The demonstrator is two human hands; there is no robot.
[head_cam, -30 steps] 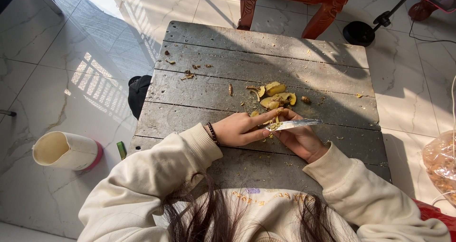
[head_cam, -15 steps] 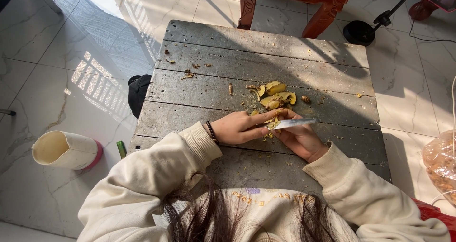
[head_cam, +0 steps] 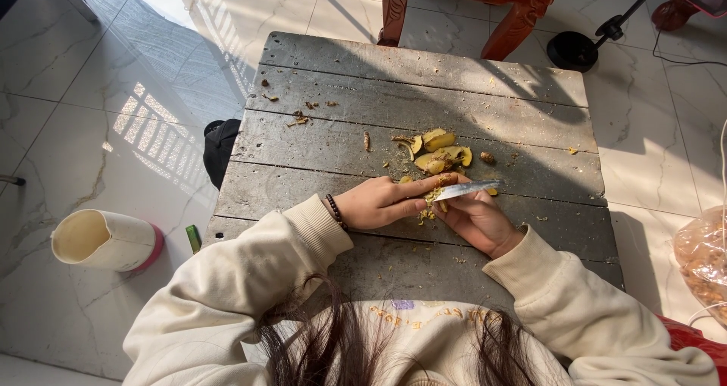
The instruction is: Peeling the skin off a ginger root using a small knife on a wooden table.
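Note:
On a weathered grey wooden table my two hands meet near the middle. My right hand grips a small knife whose blade points right. My left hand pinches a small brownish-yellow piece against the blade, fingers stretched toward it. Just beyond the hands lies a small heap of cut yellow pieces with scraps around it. Cream sleeves cover both arms, and a dark bead bracelet sits on my left wrist.
Small peel scraps lie at the table's far left. A cream bucket with a pink base lies on the tiled floor at left. A red wooden stool stands beyond the table, a stand's black round base beside it. A clear bag sits at right.
Both hands stay at the same spot on the table. The knife and the fingers have shifted only slightly on the small piece.

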